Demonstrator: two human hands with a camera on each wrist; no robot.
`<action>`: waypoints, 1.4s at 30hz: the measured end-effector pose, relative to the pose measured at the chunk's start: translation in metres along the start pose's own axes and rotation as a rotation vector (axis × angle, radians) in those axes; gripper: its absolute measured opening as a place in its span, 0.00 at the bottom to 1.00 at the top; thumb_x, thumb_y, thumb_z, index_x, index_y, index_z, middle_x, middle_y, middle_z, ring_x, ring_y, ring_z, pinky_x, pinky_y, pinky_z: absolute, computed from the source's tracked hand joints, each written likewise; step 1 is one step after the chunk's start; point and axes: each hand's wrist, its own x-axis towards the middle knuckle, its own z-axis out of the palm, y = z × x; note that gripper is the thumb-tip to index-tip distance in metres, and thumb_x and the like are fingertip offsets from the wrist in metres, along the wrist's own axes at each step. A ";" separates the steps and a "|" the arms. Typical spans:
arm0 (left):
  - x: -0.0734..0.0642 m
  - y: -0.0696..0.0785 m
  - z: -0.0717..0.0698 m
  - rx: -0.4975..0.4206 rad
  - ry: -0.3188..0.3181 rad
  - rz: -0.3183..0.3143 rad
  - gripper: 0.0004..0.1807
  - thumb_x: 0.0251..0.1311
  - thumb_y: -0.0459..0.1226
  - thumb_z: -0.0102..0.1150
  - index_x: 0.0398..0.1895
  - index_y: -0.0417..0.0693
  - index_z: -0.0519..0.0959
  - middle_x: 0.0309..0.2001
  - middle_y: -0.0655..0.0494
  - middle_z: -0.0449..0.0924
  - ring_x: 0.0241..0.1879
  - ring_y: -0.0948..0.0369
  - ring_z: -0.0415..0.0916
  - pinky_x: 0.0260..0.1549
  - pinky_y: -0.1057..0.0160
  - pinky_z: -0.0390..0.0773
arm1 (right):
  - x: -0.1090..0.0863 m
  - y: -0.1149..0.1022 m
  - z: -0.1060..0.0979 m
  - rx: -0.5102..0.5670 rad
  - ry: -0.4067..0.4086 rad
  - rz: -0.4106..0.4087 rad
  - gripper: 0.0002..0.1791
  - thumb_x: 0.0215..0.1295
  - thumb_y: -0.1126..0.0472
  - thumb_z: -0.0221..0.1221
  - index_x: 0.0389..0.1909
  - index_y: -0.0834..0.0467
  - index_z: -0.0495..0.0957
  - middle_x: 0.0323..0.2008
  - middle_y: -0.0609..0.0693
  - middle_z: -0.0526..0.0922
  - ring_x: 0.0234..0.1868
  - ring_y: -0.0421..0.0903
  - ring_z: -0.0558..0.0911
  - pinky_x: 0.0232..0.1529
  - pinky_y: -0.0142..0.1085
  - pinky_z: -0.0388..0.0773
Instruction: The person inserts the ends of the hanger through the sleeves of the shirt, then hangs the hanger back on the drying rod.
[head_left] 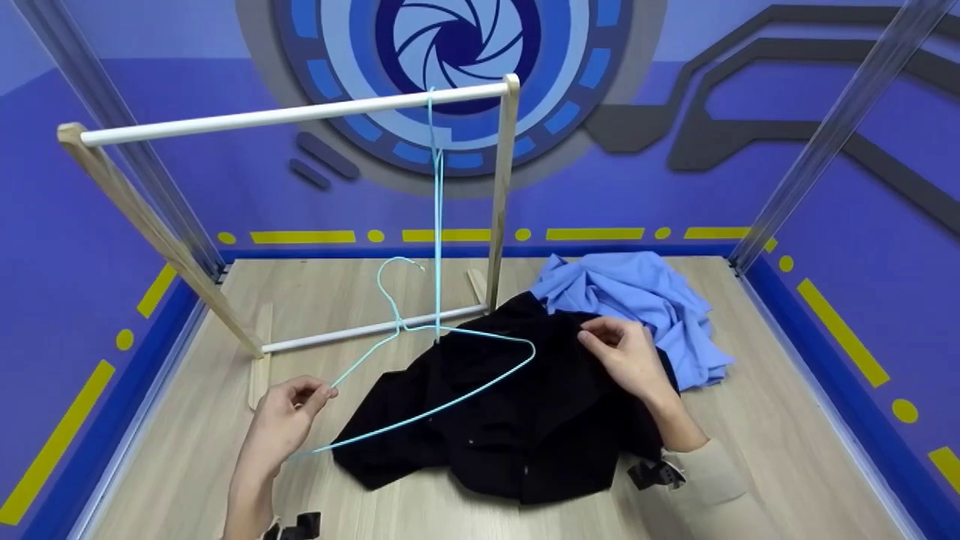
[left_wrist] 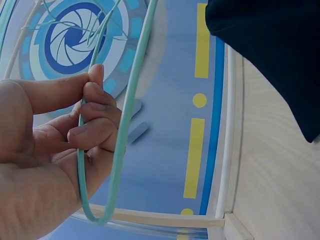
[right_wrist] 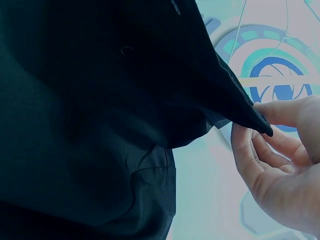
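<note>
A light-blue wire hanger (head_left: 457,401) is held up over the table, its hook pointing up and away. My left hand (head_left: 285,416) pinches one end of it between thumb and fingers, as the left wrist view also shows around the hanger (left_wrist: 119,155). Below and behind the hanger lies a black garment (head_left: 517,420) with small buttons, bunched on the table. My right hand (head_left: 626,356) pinches an edge of this garment; in the right wrist view a corner of the black cloth (right_wrist: 235,107) sits between thumb and fingers. The garment's exact kind is hard to tell.
A wooden rack with a white top bar (head_left: 292,114) stands at the back left. A second light-blue hanger (head_left: 437,225) hangs on that bar near its right post. Behind the black garment lies a crumpled blue cloth (head_left: 637,292). Patterned walls enclose the wooden table (head_left: 172,465).
</note>
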 end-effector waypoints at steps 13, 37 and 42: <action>0.002 -0.005 0.013 -0.042 -0.020 0.032 0.06 0.72 0.31 0.60 0.39 0.39 0.85 0.37 0.53 0.84 0.35 0.59 0.74 0.35 0.65 0.70 | 0.011 0.044 0.010 -0.007 0.012 -0.010 0.05 0.66 0.67 0.68 0.41 0.63 0.87 0.35 0.51 0.88 0.36 0.44 0.86 0.40 0.28 0.78; 0.008 -0.002 0.045 -0.130 -0.043 0.070 0.05 0.70 0.28 0.61 0.36 0.35 0.85 0.34 0.47 0.84 0.33 0.55 0.76 0.32 0.68 0.70 | 0.007 0.038 0.018 -0.010 -0.018 -0.034 0.05 0.66 0.64 0.69 0.41 0.60 0.88 0.35 0.47 0.88 0.38 0.42 0.86 0.43 0.32 0.80; 0.008 -0.002 0.051 -0.127 -0.045 0.084 0.06 0.70 0.30 0.62 0.36 0.36 0.85 0.34 0.48 0.85 0.32 0.57 0.76 0.31 0.68 0.70 | 0.006 0.036 0.018 0.001 -0.019 -0.045 0.05 0.65 0.65 0.70 0.41 0.60 0.88 0.35 0.47 0.88 0.38 0.43 0.86 0.42 0.32 0.81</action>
